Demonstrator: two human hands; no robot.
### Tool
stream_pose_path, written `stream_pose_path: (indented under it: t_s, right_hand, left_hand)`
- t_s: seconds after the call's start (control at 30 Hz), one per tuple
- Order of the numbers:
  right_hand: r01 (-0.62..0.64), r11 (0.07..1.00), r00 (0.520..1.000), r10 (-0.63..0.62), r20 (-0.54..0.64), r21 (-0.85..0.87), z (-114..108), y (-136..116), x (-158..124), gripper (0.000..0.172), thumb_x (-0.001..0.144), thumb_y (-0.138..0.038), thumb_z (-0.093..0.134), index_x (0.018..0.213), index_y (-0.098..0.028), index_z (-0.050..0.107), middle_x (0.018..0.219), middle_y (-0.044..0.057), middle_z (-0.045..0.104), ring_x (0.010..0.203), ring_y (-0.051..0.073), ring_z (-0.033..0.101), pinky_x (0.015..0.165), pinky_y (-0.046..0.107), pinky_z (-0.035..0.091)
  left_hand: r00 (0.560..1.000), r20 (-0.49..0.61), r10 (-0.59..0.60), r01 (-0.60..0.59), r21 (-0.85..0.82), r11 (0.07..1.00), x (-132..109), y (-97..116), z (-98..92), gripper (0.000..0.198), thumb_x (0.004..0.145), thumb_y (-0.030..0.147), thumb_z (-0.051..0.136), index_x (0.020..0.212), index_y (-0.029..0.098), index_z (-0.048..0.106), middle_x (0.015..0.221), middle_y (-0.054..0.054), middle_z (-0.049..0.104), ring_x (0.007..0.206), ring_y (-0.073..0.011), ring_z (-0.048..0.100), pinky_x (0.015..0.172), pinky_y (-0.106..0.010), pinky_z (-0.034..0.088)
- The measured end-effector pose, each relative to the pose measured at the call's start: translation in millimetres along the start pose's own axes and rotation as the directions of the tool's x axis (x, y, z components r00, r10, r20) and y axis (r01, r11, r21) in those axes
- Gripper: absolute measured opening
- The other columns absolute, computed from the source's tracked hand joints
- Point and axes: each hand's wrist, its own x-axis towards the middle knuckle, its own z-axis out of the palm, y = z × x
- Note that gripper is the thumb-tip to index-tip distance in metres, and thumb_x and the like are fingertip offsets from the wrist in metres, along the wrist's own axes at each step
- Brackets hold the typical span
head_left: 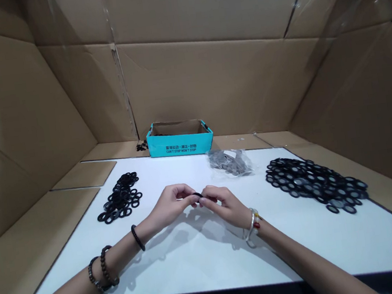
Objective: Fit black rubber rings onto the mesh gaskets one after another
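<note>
Far left on the table (197,262): loose pile of black rings (119,198), lying flat and overlapping, well apart from both hands.

Left hand (170,207), near the table's middle, raised just above the surface. Grip closed to a fingertip pinch on the left edge of a small black ring (197,195).

Small black ring: held between the two hands, clear of the table, near centre. Mostly hidden by fingertips, so exact tilt hard to read. Seemingly edge-on to the camera, visible length running left to right. Round part, hence no true long axis. Far behind it: open teal box (180,142) at the table's far edge.

Right hand (225,206): grip likewise pinched shut, on the ring's right edge.

For clean handling — pinch at the rim only, apply light, even pressure from both sides, hold the ring level and over the table in case of a slip.

Farther right: clear bag (230,161) of grey parts, then a wide spread of rings (316,181) — several with grey centres.
</note>
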Motion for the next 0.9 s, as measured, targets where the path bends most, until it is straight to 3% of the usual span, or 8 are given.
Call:
stream_pose_path:
  t_s: [0.13, 0.3, 0.5, 0.67, 0.77, 0.9]
  right_hand:
    - [-0.107, 0.992, 0.991, 0.101, 0.082, 0.062, -5, 1, 1, 0.039, 0.088, -0.044, 0.041, 0.063, -0.016, 0.053, 0.057, 0.000, 0.050, 0.054, 0.010, 0.042, 0.054, 0.024, 0.033]
    - [-0.199, 0.937, 0.978, 0.173, 0.112, 0.286, -2, 7, 3, 0.046, 0.080, -0.057, 0.047, 0.061, -0.016, 0.049, 0.056, -0.002, 0.046, 0.054, 0.009, 0.039, 0.053, 0.023, 0.031]
    - [-0.214, 0.864, 0.974, 0.153, 0.167, 0.456, 0, 11, 4, 0.044, 0.081, -0.057, 0.046, 0.069, -0.015, 0.053, 0.063, 0.000, 0.050, 0.059, 0.011, 0.043, 0.058, 0.024, 0.035]
    - [-0.205, 0.859, 0.973, 0.129, 0.190, 0.469, 0, 10, 3, 0.043, 0.084, -0.056, 0.042, 0.072, -0.016, 0.053, 0.063, -0.001, 0.048, 0.059, 0.011, 0.042, 0.059, 0.024, 0.035]
    - [-0.216, 0.872, 0.968, 0.133, 0.213, 0.439, 0, 11, 2, 0.043, 0.085, -0.056, 0.040, 0.074, -0.016, 0.052, 0.065, 0.000, 0.049, 0.061, 0.011, 0.044, 0.060, 0.025, 0.037]
    - [-0.146, 0.955, 0.988, 0.128, 0.083, 0.259, -1, 5, 2, 0.033, 0.088, -0.046, 0.041, 0.098, -0.017, 0.049, 0.083, 0.005, 0.052, 0.074, 0.015, 0.047, 0.068, 0.029, 0.041]
  left_hand:
    - [0.994, 0.058, -0.093, 0.097, -0.077, 0.992, -1, 4, -3.5, 0.018, 0.068, 0.029, 0.069, 0.069, 0.011, 0.066, 0.065, -0.005, 0.066, 0.062, -0.0124, 0.057, 0.062, -0.023, 0.042]
    - [0.967, 0.069, -0.246, 0.255, -0.266, 0.930, -2, 5, -0.4, 0.023, 0.059, 0.029, 0.076, 0.070, 0.012, 0.064, 0.061, -0.002, 0.064, 0.058, -0.0101, 0.057, 0.061, -0.022, 0.042]
    - [0.974, 0.071, -0.215, 0.226, -0.322, 0.919, -2, 4, 2.4, 0.024, 0.058, 0.026, 0.077, 0.072, 0.011, 0.064, 0.065, -0.003, 0.066, 0.058, -0.0091, 0.056, 0.060, -0.021, 0.041]
    - [0.980, 0.103, -0.171, 0.194, -0.294, 0.936, -3, 3, 1.6, 0.021, 0.061, 0.026, 0.075, 0.072, 0.011, 0.066, 0.070, -0.006, 0.068, 0.065, -0.0127, 0.060, 0.060, -0.022, 0.041]
    - [0.979, 0.090, -0.185, 0.203, -0.278, 0.939, -2, 2, 0.8, 0.023, 0.058, 0.029, 0.077, 0.067, 0.011, 0.066, 0.066, -0.005, 0.067, 0.059, -0.0112, 0.057, 0.057, -0.021, 0.041]
    - [0.968, 0.041, -0.248, 0.249, -0.300, 0.921, 0, -2, -0.8, 0.030, 0.057, 0.037, 0.077, 0.065, 0.010, 0.066, 0.055, -0.001, 0.062, 0.052, -0.0085, 0.053, 0.054, -0.020, 0.039]
